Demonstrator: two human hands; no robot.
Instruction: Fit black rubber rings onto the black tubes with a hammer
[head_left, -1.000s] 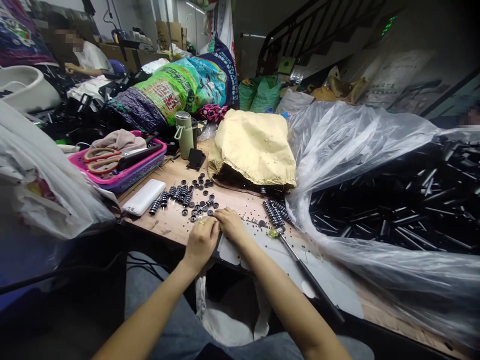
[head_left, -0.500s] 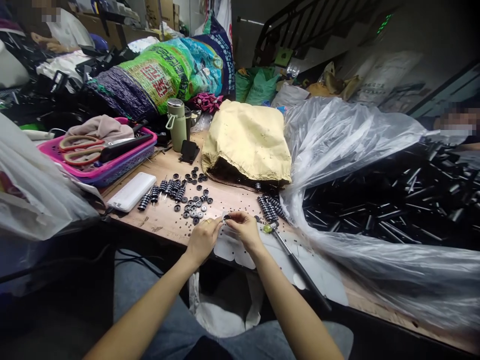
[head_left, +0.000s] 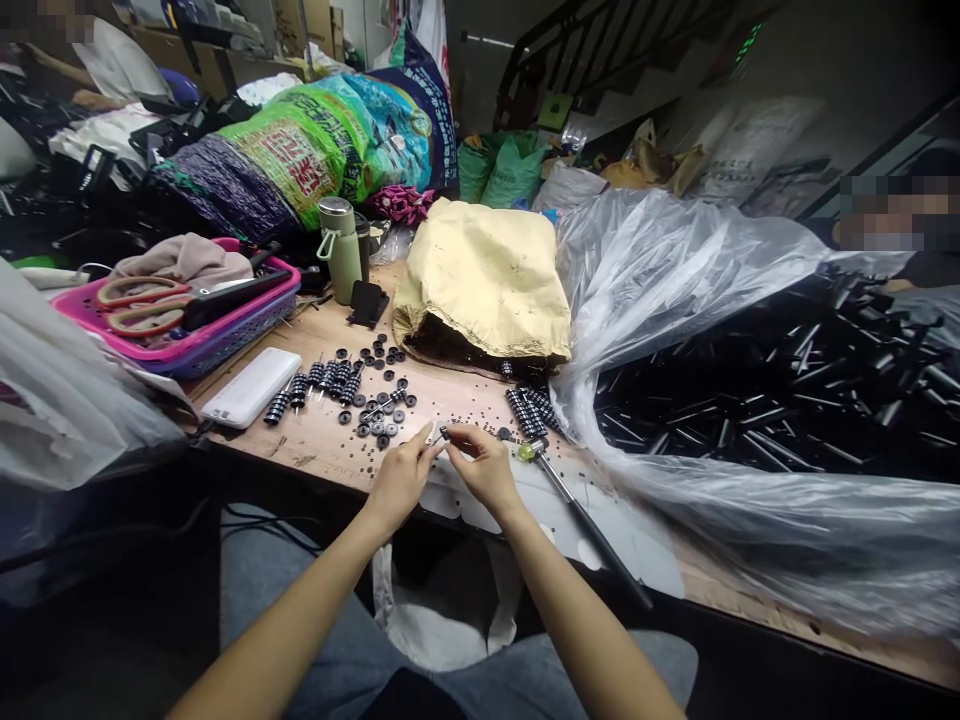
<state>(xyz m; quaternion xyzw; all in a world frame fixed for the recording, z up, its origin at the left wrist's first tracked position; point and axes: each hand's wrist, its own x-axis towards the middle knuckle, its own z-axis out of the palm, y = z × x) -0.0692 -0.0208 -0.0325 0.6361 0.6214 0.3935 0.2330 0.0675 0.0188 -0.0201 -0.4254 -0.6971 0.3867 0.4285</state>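
Note:
Near the table's front edge, my left hand (head_left: 403, 470) is closed in a pinch, with a small dark piece (head_left: 443, 434) at its fingertips. My right hand (head_left: 481, 462) meets it there, thumb and fingertips pressed round the same piece; its exact kind is too small to make out. Just beyond my left hand lie loose black discs with centre holes (head_left: 365, 430), one group threaded on a thin metal rod. Farther left are several ribbed black rollers on metal pins (head_left: 298, 388). To the right of my right hand rests a hammer (head_left: 585, 520) with a yellowish head end and black handle.
More ribbed rollers (head_left: 526, 412) lie before a yellow sack (head_left: 484, 280). Clear plastic sheeting (head_left: 592, 400) borders a heap of black parts (head_left: 750, 380) at right. A white power bank (head_left: 253, 388), a pink basket (head_left: 169, 355) with scissors, and a green flask (head_left: 341, 250) stand left.
The view has shifted slightly, so everything sits a little farther left. My right fingers have changed their hold slightly at the small dark piece; both hands remain together.

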